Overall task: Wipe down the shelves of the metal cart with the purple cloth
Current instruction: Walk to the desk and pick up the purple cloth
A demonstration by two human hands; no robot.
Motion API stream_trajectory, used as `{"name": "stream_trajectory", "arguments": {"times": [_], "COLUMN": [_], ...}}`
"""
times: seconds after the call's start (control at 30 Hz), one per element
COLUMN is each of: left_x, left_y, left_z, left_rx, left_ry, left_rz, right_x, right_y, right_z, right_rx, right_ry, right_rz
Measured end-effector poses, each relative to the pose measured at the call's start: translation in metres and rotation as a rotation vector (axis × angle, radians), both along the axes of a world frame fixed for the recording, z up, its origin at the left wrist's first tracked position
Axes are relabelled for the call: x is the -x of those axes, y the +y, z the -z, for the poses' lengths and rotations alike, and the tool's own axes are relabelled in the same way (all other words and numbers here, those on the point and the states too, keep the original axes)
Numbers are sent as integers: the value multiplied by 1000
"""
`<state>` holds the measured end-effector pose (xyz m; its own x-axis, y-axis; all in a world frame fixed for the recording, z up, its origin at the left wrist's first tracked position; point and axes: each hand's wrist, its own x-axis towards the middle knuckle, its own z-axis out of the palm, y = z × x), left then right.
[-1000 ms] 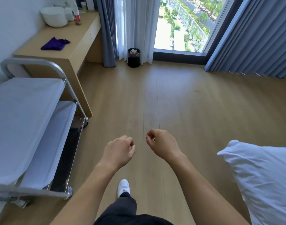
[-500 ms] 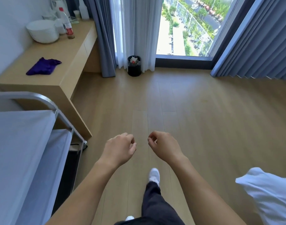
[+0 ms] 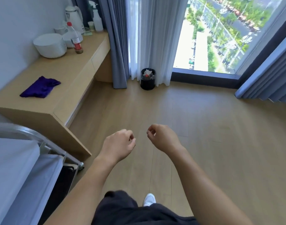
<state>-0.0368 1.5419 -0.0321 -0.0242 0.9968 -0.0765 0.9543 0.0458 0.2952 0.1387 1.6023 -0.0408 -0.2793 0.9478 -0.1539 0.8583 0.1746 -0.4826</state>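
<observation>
Cloth (image 3: 40, 87) crumpled on tabletop (image 3: 66, 73), long axis near-left to far-right, well apart from cart (image 3: 25, 130). Left grip (image 3: 118, 146), right grip (image 3: 163, 138) loosely curled, empty, over floor (image 3: 204, 127).

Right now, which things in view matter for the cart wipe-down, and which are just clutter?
For the job: crumpled purple cloth lying on the light wooden desk; silver metal cart; left hand and right hand, both holding nothing.

Lying about: stack of white bowls; red-capped plastic bottle; white kettle; white spray bottle; black waste bin.
</observation>
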Motion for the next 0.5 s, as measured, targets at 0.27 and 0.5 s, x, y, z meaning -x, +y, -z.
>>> {"name": "stream_trajectory", "arguments": {"times": [0.27,0.5], "left_x": [19,81], "left_y": [87,172], "left_z": [24,36], "left_rx": [81,91], "left_ry": [-43,-82], "left_rz": [-98,-171], "right_x": [23,94], "right_y": [92,191], "right_z": [20,18], "right_rx": [61,45], "right_ry": [-33,-78], "right_rz": [-87,-174]}}
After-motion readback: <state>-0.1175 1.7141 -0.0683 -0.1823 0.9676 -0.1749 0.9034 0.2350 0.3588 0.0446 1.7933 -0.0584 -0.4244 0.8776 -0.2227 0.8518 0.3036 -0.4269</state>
